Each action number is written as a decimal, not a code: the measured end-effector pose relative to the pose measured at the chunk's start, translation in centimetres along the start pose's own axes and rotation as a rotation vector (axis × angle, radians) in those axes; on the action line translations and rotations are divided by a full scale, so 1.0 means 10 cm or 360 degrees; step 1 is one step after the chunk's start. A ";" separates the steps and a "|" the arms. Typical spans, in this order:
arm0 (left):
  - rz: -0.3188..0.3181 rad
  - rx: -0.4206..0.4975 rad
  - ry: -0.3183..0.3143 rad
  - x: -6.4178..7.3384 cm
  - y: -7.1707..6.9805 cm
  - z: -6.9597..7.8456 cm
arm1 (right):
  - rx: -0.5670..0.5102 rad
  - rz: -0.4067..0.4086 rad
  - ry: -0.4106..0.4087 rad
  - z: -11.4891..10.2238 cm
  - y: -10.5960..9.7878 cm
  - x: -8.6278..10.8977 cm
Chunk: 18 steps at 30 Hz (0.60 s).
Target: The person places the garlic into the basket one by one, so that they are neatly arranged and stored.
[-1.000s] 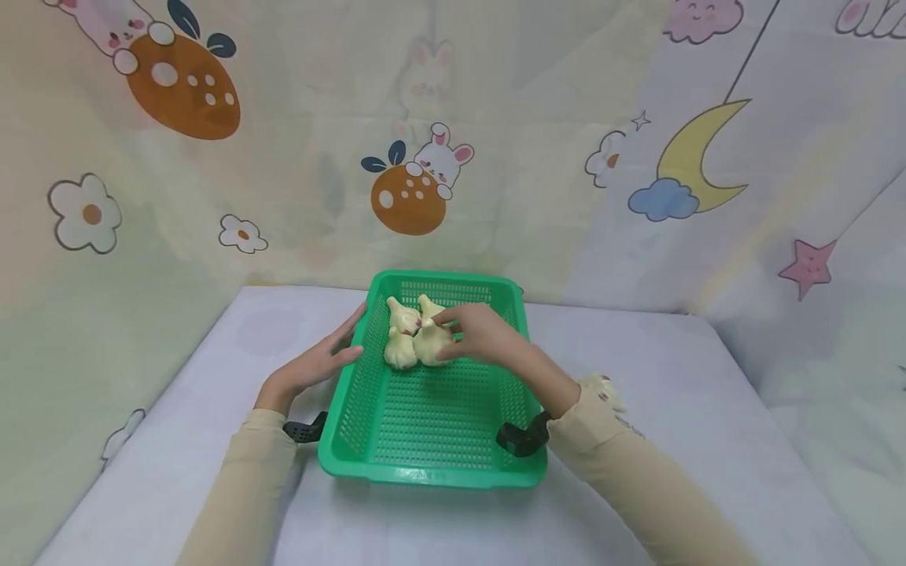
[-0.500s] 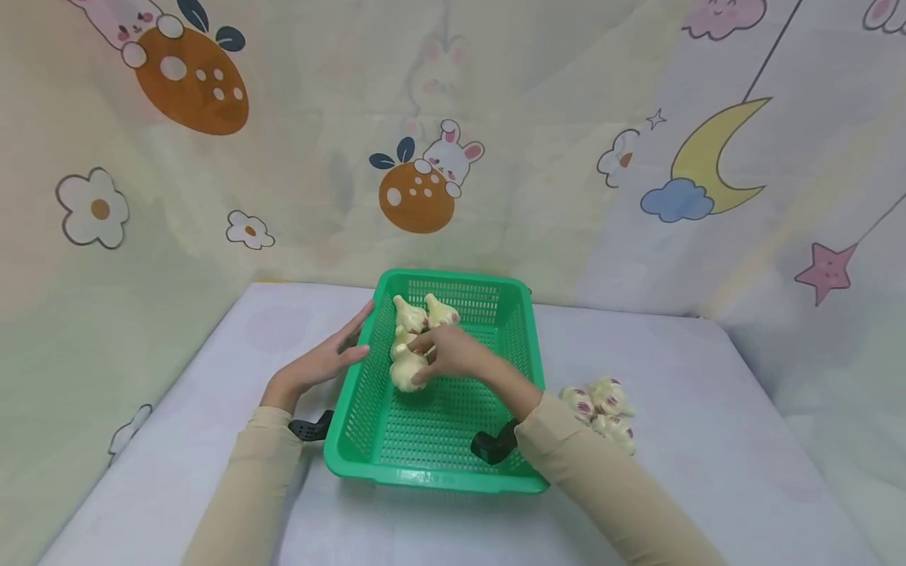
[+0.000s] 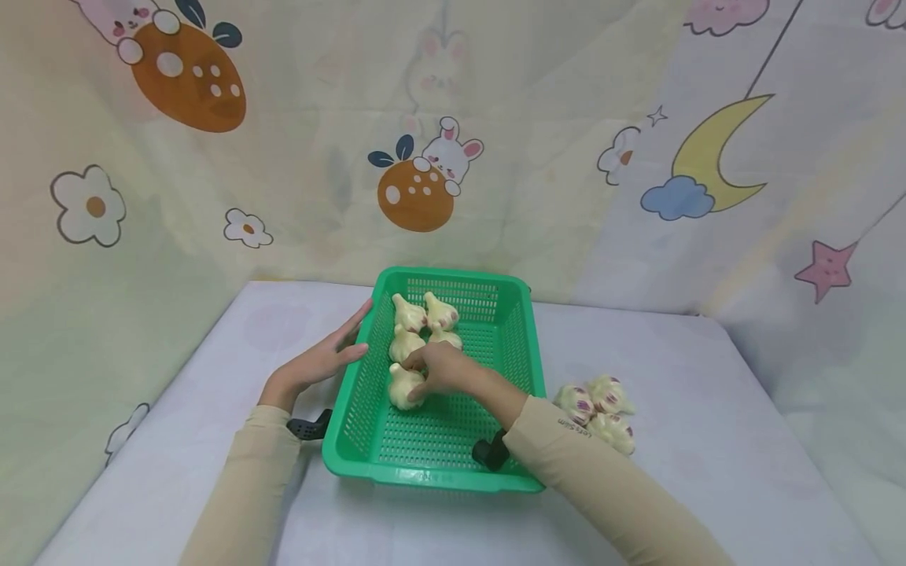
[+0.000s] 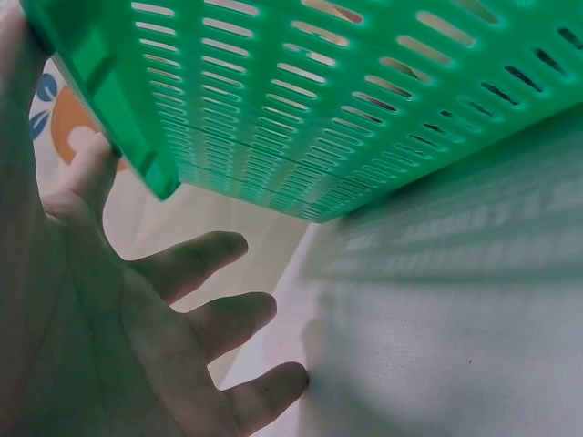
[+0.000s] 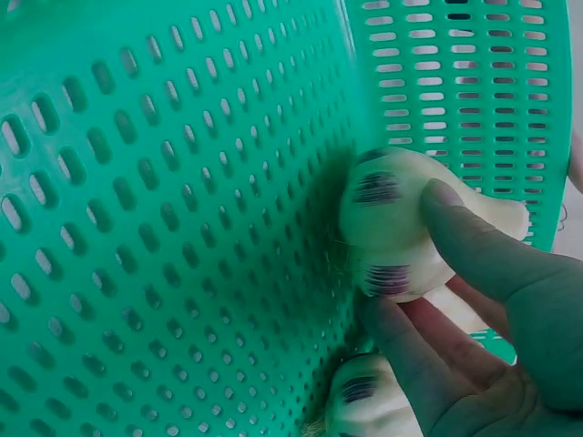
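Garlic bulb (image 3: 402, 387) is pinched by the right hand (image 3: 447, 368), left of the knuckles, inside the green basket (image 3: 425, 477), neck turned toward the left wall (image 3: 363, 402) (rim (image 3: 342, 402) touched by the left hand (image 3: 318, 363), fingers apart).

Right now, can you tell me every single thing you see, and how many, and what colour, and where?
Basket: one, green, on the table
Pinched garlic bulb: one, cream with purplish marks, inside the basket
Other basket bulbs: four, cream, toward the basket's far left
Table bulbs: three showing, cream with purple marks, right of the basket
Table: one, white, under the basket
Printed backdrop: pieces unclear, pale with coloured pictures, behind the table
Wrist devices: two, black, one at each wrist
Sleeves: two, beige, on the forearms
Left hand: one, bare, against the basket's left rim
Right hand: one, bare, pinching the bulb
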<state>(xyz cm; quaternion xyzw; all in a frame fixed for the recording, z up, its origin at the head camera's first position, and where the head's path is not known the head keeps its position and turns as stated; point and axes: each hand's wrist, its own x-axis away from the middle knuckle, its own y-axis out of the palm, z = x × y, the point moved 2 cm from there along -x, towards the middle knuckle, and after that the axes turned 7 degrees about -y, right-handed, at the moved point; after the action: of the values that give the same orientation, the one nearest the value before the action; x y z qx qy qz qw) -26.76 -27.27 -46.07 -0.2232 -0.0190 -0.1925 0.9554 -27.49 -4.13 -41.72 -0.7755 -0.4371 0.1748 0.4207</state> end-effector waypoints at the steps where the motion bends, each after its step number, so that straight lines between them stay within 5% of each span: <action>1: -0.0001 0.0000 -0.0002 0.00 0.00 0.00 | -0.0001 0.0016 0.0000 0.01 0.00 0.00; 10: 0.0012 0.0000 -0.0025 0.01 0.01 0.00 | 0.0097 0.0098 0.0063 0.04 0.00 0.02; 18: 0.0016 0.0015 -0.0031 0.01 0.01 0.03 | 0.0109 0.0146 -0.0009 0.07 0.01 0.01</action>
<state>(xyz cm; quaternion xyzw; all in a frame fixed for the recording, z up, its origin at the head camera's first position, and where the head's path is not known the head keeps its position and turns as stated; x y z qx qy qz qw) -26.60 -27.05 -45.84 -0.2206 -0.0282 -0.1855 0.9572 -27.89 -3.73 -42.21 -0.7794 -0.3961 0.2108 0.4373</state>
